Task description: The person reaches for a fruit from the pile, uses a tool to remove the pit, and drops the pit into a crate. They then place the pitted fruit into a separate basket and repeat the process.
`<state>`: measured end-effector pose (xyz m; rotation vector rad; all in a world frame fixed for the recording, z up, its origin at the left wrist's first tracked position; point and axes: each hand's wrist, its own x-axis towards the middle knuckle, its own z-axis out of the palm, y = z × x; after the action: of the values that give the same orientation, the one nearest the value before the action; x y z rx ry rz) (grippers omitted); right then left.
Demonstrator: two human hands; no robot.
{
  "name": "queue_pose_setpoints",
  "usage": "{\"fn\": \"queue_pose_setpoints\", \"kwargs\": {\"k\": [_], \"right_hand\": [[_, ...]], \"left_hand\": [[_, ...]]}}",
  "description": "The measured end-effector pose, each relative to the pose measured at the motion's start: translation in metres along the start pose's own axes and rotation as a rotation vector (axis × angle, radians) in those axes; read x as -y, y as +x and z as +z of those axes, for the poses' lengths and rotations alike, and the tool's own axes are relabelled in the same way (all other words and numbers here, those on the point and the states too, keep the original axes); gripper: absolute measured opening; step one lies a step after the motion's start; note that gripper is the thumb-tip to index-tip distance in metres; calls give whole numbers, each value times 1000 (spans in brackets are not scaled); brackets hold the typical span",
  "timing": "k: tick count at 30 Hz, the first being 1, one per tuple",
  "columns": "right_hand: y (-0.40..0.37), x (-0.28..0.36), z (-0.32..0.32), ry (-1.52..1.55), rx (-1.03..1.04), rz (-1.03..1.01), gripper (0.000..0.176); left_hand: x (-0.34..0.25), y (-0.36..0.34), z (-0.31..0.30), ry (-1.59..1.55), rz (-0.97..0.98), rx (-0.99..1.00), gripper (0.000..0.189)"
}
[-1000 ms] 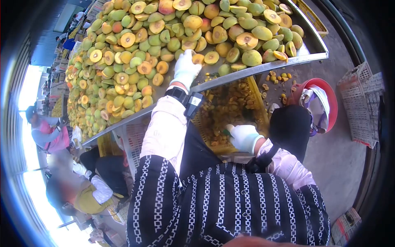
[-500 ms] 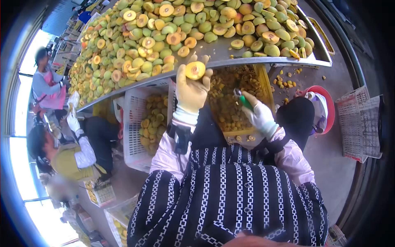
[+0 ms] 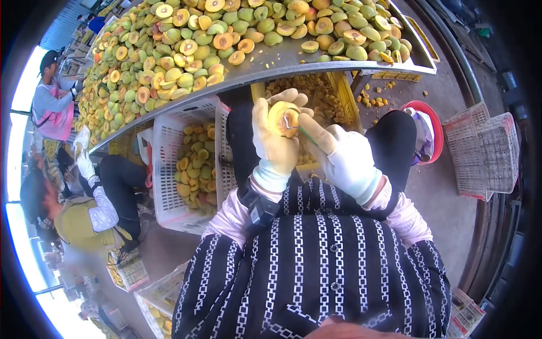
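My left hand (image 3: 276,135), in a pale glove, holds a halved yellow fruit (image 3: 280,119) with its cut face up. My gloved right hand (image 3: 342,153) is closed around a small green-handled tool (image 3: 306,133). The tool's thin metal loop lies on the middle of the cut face, at the pit. Both hands are above my lap, in front of the metal table's edge (image 3: 271,73). Piled halved fruit (image 3: 186,48) covers much of the table. Below the hands, a yellow crate (image 3: 345,97) of fruit scraps is partly hidden.
A white crate (image 3: 164,169) of fruit halves stands left of my legs. On the right are a red basin (image 3: 436,133) and stacked crates (image 3: 485,147). Two people (image 3: 84,220) (image 3: 53,104) are at the left. Fruit bits lie on the floor.
The tool in my right hand has moved left and onto the fruit. My left hand has come down nearer my lap, and the view has shifted.
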<state>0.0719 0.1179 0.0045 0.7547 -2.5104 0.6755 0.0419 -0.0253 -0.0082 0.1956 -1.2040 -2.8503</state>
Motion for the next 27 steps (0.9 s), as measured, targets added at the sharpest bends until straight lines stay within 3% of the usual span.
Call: {"fn": "queue_pose_setpoints", "kwargs": {"k": [7, 10, 13, 15, 19, 23, 27], "right_hand": [[-3, 10, 4, -89, 131, -4, 61], [-7, 8, 7, -115, 205, -52, 67], [-9, 8, 7, -113, 274, -66, 68], [-11, 6, 8, -70, 280, -84, 67], [-13, 8, 10, -49, 314, -67, 68], [-20, 9, 28, 238, 314, 58, 65], [-17, -1, 38, 501, 306, 93, 60]], "left_hand": [[7, -3, -4, -59, -31, -49, 54], [6, -6, -4, -124, -131, -106, 55], [6, -5, -13, -45, -109, -87, 54], [4, -2, -22, -45, -185, 63, 54], [-7, 0, -11, 171, -184, -35, 54], [-6, 12, -27, 543, -148, 33, 57], [-4, 22, -36, 543, -242, -10, 57]]}}
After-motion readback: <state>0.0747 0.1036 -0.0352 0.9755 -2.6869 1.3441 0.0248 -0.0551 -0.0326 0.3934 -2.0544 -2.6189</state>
